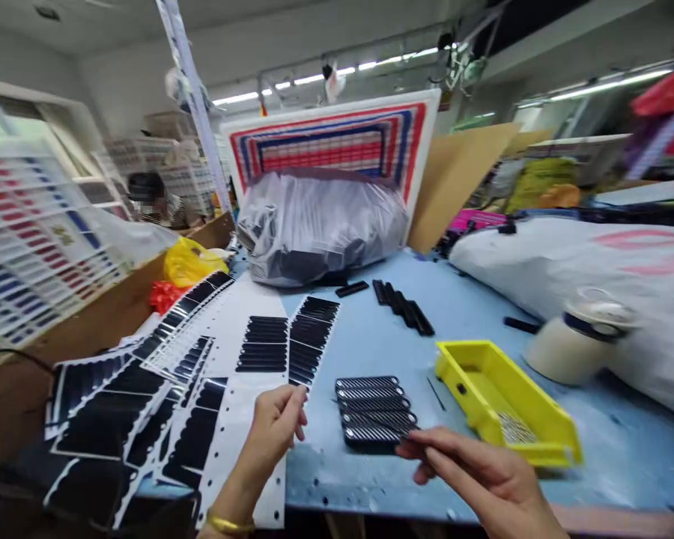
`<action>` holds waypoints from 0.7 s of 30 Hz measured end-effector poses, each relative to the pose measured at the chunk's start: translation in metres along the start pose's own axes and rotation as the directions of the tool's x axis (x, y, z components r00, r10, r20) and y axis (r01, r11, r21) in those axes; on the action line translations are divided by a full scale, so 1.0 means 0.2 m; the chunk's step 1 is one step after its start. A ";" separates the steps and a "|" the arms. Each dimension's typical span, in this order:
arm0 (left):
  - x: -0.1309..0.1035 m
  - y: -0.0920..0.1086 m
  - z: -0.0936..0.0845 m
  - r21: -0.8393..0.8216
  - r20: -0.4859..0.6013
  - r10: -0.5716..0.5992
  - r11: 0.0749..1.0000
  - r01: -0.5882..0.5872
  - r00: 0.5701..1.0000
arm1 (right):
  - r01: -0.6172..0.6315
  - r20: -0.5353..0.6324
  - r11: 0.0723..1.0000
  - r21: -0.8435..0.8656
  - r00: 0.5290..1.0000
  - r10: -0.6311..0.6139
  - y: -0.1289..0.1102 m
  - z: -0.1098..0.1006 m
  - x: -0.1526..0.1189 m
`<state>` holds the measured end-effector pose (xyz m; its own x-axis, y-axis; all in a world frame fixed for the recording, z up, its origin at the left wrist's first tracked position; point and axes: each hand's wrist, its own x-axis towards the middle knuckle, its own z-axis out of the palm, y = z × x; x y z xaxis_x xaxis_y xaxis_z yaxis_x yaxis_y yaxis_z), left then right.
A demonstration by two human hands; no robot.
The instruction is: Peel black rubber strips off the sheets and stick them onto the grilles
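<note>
So the black, diagonally striped flat strips [376,408] sit side by side on the pale blue bench [365,337], with the right hand [475,466] at their 4 o'clock, blocking their near corner. Its thumb and fingers are pinched together, but I honestly can't tell if anything thin is between them. The left hand [274,423], at 9 o'clock, is loosely curled, its palm hidden, so no clue whether it's gripping something. It also covers part of the white punched sheet [239,412]. At 3 o'clock, the yellow plastic bin [486,397] has silvery bits [515,428] too tiny to identify. The translucent plastic bag [326,224] at 11 o'clock blurs its dark contents.
</note>
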<state>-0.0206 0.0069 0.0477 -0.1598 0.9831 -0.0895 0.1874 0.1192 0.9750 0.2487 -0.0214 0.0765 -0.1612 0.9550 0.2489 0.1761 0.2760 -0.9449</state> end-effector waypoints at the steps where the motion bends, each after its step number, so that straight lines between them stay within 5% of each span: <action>1: -0.04 0.01 0.08 -0.135 0.092 -0.049 0.989 0.061 0.995 | -0.005 0.000 1.000 0.006 1.000 0.005 -0.03 -0.01 -0.02; 6: -0.15 0.01 0.31 -0.390 0.359 -0.131 0.878 0.276 0.924 | -0.073 0.030 0.995 0.063 0.997 0.071 -0.04 -0.04 -0.15; 10: -0.17 -0.03 0.31 -0.510 0.428 -0.110 0.790 0.340 0.897 | -0.220 0.078 0.966 0.136 0.974 0.211 0.04 -0.09 -0.22; 14: -0.17 -0.08 0.28 -0.506 0.378 -0.115 0.806 0.309 0.919 | -0.337 0.105 0.923 0.185 0.941 0.323 0.06 -0.16 -0.22; 18: -0.19 -0.10 0.29 -0.432 0.337 -0.130 0.859 0.276 0.933 | -0.184 -0.066 0.954 -0.235 0.983 0.173 0.08 -0.18 -0.17; 21: -0.22 -0.10 0.32 -0.392 0.350 -0.132 0.879 0.273 0.927 | 0.054 -0.017 0.895 -0.443 0.998 -0.069 0.11 -0.14 -0.16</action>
<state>0.0440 -0.0307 0.0195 0.1662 0.9447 -0.2826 -0.2586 0.3183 0.9120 0.2849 -0.0429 0.0540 -0.1563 0.9356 0.3166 0.5793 0.3465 -0.7378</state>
